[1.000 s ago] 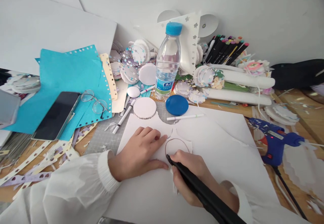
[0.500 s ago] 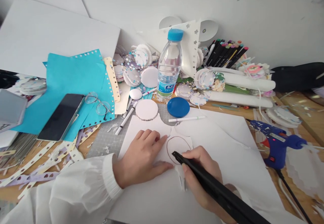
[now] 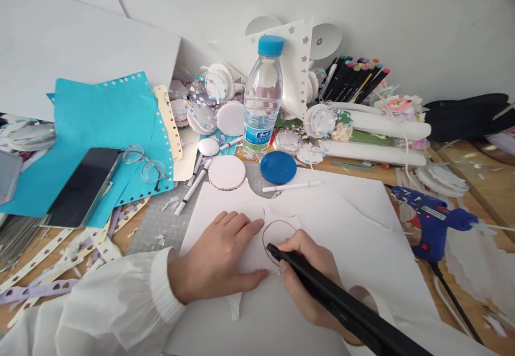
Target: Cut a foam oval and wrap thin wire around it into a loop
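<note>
A white foam sheet (image 3: 341,227) lies in front of me, its upper left edge cut into curves. On it a brown circle outline (image 3: 277,222) is drawn. My left hand (image 3: 221,254) rests with fingers spread on the sheet, just left of the circle, and holds nothing. My right hand (image 3: 314,270) is closed around a long black hand tool (image 3: 333,302); the tool's tip meets the circle's left side. I cannot make out a blade. A small white scrap (image 3: 235,307) lies below my left hand. Above the circle are a white foam disc (image 3: 227,172) and a blue round lid (image 3: 278,167).
A water bottle (image 3: 263,98) stands behind the sheet. To the right lies a blue glue gun (image 3: 434,219) with its cable. On the left are a phone (image 3: 84,184), glasses (image 3: 144,161), blue paper (image 3: 104,114) and punched strips (image 3: 40,254). Several markers (image 3: 358,82) lie behind.
The tool's tip has shifted left, from inside the circle to its left line. The small scrap now lies further left, below my left hand. The whole view has shifted slightly.
</note>
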Demonstrator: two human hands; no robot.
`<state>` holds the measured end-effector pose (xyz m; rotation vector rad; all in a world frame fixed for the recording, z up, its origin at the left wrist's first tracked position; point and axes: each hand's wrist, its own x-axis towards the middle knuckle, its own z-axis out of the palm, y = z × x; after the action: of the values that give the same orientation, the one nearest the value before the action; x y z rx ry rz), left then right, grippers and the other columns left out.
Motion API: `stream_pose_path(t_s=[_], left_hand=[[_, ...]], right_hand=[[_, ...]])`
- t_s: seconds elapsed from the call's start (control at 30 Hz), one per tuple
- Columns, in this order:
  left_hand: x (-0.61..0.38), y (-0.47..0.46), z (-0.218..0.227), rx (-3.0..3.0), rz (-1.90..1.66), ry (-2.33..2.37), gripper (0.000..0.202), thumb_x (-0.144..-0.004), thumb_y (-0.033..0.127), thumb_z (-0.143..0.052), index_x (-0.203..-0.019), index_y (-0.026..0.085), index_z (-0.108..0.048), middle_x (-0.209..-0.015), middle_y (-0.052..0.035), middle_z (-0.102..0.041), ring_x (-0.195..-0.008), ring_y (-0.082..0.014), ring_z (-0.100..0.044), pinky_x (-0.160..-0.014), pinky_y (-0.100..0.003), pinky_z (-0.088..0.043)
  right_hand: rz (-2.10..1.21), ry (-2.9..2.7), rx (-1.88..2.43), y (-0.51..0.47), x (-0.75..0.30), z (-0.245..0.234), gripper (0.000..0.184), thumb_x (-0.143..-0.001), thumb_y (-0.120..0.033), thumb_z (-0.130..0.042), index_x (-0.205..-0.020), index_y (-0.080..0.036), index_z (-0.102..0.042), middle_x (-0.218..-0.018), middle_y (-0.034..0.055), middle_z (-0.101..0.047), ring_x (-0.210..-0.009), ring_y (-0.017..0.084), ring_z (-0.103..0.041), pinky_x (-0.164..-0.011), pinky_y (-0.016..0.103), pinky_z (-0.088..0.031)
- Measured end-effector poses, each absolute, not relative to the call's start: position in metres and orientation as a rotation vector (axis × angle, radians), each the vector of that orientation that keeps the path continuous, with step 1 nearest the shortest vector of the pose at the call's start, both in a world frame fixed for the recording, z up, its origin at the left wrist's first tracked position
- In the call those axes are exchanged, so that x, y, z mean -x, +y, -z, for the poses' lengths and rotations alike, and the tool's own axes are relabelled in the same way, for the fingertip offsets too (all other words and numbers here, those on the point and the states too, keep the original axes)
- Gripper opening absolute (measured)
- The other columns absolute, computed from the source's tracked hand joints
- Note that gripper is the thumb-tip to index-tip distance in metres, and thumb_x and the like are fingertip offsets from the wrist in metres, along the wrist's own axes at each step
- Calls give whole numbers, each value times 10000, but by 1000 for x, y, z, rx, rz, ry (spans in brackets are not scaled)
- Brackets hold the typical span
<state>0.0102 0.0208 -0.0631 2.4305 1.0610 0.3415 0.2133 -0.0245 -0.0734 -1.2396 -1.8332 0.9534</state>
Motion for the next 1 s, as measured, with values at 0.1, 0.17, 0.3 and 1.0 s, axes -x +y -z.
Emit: stream_pose_path(t_s=[0.1, 0.17, 0.3, 1.0], left_hand=[[-10, 20, 66, -2470, -404, 1041, 654, -730, 428, -703, -1251, 61, -557, -1025, -161, -647, -887, -311, -595, -792, -503, -494], [-10, 19, 68, -2488, -447, 1026, 642, -731, 406, -705, -1246, 49, -565, -1015, -165, -654, -872, -305, -599, -781, -493, -500], [-9, 19, 71, -2498, -497, 1016, 607, -733, 385, -703, -1218, 40, -585, -983, -161, -662, -846, -289, -600, -767, -471, -507], [-9, 22, 70, -2507, -546, 944, 613, -739, 408, -729, -1204, 29, -606, -945, -157, -656, -812, -264, -582, -749, -430, -512]], right_hand=[[-885, -1875, 1229, -24, -212, 73, 115, -826, -140, -474, -873, -237, -437, -628, -57, -474, -481, 108, -447, -463, 231, -354], [-857, -1923, 1224, -24, -211, 74, 119, -821, -141, -474, -882, -237, -437, -632, -48, -483, -494, 116, -462, -479, 239, -368], [-789, -1993, 1259, -23, -207, 75, 149, -799, -117, -464, -882, -237, -431, -633, -37, -506, -506, 126, -470, -505, 253, -385], [-987, -1643, 1342, -25, -212, 68, 73, -879, -184, -480, -850, -250, -472, -631, -61, -486, -516, 117, -457, -484, 227, -362]])
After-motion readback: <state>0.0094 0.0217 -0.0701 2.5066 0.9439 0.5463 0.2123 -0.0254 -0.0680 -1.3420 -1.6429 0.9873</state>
